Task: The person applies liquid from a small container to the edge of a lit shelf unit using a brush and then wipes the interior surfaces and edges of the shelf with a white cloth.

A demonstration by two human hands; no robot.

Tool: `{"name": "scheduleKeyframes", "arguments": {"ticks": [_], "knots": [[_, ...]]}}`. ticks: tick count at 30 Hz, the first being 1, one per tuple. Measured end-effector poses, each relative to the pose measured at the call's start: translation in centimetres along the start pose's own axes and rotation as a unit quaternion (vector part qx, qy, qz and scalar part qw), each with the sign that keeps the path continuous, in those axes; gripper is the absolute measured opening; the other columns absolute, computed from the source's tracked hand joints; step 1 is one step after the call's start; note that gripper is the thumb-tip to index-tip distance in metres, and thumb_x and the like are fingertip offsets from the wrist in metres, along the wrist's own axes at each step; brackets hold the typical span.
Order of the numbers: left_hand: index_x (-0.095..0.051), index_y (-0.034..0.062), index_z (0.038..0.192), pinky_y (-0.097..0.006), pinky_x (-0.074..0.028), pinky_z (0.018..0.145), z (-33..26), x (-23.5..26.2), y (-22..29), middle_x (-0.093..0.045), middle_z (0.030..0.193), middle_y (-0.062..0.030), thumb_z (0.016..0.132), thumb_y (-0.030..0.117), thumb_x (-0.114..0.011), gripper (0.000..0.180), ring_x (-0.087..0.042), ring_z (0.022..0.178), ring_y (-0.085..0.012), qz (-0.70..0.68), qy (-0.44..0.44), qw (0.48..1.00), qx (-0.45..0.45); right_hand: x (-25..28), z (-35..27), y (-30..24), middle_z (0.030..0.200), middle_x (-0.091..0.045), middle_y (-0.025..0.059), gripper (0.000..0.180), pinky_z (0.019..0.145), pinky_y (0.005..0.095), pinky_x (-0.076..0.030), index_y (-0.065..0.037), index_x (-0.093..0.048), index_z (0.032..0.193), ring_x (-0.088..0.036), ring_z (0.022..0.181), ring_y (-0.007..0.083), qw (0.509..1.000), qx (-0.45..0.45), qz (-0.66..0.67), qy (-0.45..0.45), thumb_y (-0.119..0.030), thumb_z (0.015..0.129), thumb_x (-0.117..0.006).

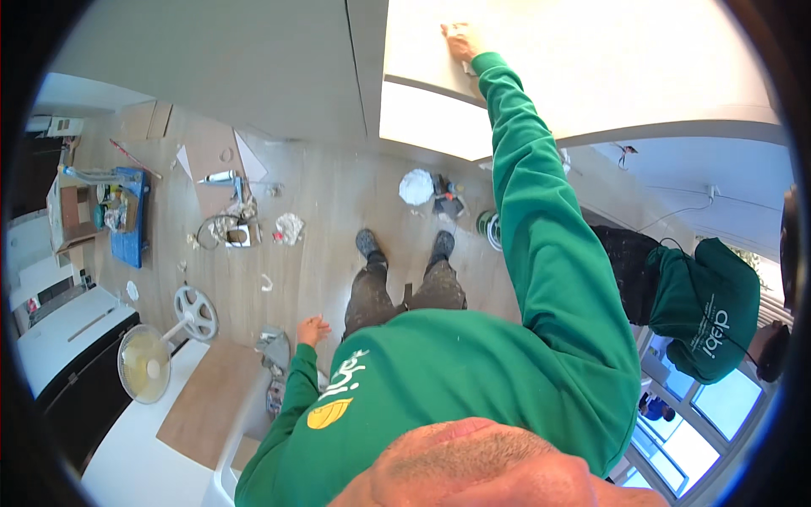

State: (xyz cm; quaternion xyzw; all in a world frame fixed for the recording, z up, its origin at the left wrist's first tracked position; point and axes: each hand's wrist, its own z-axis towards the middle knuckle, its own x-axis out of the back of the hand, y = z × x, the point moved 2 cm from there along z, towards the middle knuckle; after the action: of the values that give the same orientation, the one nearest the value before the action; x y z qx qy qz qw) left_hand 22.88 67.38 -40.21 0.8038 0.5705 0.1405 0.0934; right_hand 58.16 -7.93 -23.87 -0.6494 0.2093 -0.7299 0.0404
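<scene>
My right arm reaches up and forward in a green sleeve. At its end my right hand [460, 40] is against a brightly lit white panel [591, 76], with its fingers closed. A bit of something whitish [469, 69] shows beneath it by the cuff; glare hides what it is. Low at my left side, my left hand [312, 330] hangs away from any object, its fingers loosely apart and holding nothing.
A co-worker [705, 313] in green bends at the right. Several tools, crumpled paper [289, 228] and cardboard [211, 152] litter the floor. A green bucket [488, 226] stands beneath my right arm. Leftward are a blue cart [131, 232] and a fan [145, 363].
</scene>
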Motion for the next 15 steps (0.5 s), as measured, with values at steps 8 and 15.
{"name": "scheduleKeyframes", "arguments": {"ticks": [8, 15], "knots": [[-0.066, -0.0017, 0.091, -0.031, -0.053, 0.058, -1.0, 0.5, 2.1, -0.069, 0.078, -0.0122, 0.092, 0.026, -0.062, 0.028, -0.067, 0.067, -0.0192, 0.102, 0.086, 0.982, -0.135, 12.2, -12.9, -10.3, 0.104, -0.068, 0.019, 0.031, 0.08, 0.0374, -0.053, -0.002, -0.065, 0.114, -0.067, 0.091, 0.0359, 0.985, -0.031, 0.075, 0.153, -0.021, 0.089, -0.06], [-0.068, -0.0071, 0.089, -0.028, -0.056, 0.066, -7.7, -19.1, 29.3, -0.069, 0.087, -0.0102, 0.092, 0.008, -0.06, 0.017, -0.067, 0.075, -0.0146, 0.005, -0.117, 0.876, -0.468, 7.2, -34.6, -15.7, 0.107, -0.067, 0.0188, 0.03, 0.087, 0.0397, -0.05, 0.0, -0.064, 0.111, -0.064, 0.101, 0.0355, 0.967, -0.053, 0.243, 0.054, -0.013, 0.083, -0.065]]}}
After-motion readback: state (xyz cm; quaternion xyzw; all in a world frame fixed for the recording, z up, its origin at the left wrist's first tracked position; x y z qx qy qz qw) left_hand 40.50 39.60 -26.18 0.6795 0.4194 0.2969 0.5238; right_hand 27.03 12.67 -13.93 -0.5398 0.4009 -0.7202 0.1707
